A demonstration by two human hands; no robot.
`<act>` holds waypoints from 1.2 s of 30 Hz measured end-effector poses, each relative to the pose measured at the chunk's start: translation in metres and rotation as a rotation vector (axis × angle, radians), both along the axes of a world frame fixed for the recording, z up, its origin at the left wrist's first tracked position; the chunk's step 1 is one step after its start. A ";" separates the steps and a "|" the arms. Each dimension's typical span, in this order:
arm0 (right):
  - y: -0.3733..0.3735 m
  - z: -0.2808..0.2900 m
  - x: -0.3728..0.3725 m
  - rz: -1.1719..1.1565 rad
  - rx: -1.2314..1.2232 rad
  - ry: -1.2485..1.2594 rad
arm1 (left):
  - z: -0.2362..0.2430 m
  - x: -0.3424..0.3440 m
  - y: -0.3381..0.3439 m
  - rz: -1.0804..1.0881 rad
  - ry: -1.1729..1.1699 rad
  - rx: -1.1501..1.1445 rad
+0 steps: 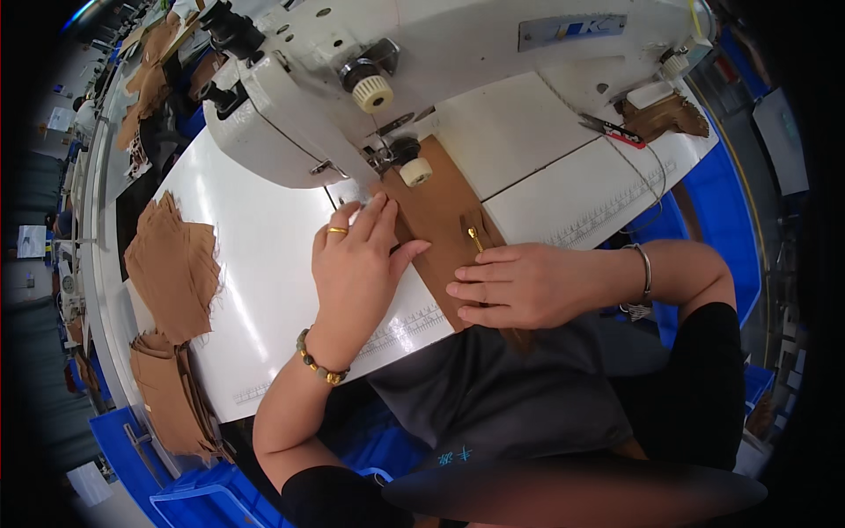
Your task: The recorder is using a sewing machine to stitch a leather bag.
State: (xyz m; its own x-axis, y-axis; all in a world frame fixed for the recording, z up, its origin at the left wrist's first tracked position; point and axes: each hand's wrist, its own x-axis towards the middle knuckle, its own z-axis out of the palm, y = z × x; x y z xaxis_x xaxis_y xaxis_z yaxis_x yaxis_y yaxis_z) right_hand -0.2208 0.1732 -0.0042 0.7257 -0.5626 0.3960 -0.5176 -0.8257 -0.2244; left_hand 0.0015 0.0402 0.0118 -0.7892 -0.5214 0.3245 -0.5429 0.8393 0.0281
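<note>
A long strip of brown leather-like material (431, 224) runs under the presser foot of a white sewing machine (290, 97) and down to the table's front edge. My left hand (356, 264) rests with outstretched fingertips on the strip's left edge, close to the needle area. Across the strip's near end lie the fingers of my right hand (519, 286), flat and a little apart. Just above them, a gold-coloured zipper pull (474, 238) sits on the brown material. The machine's foot and head hide the stitching point.
Brown cut pieces (176, 264) lie at the table's left, with a folded stack (172, 396) below them. Red-and-black thread snips (613, 132) and a brown scrap (664, 116) are at the right. Blue bins (198, 493) stand beside the white table (255, 343).
</note>
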 end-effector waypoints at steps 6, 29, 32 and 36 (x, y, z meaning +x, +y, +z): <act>-0.028 0.024 -0.024 -0.055 -0.162 0.119 | -0.012 0.006 0.003 -0.006 -0.004 -0.038; -0.089 -0.016 0.006 -0.121 -0.316 -0.050 | -0.012 0.010 0.006 0.077 0.091 0.182; -0.090 -0.016 0.007 -0.088 -0.319 -0.042 | -0.011 0.008 0.004 0.009 0.051 0.047; -0.088 -0.016 0.009 -0.097 -0.324 -0.032 | -0.010 0.008 0.009 0.069 -0.010 0.016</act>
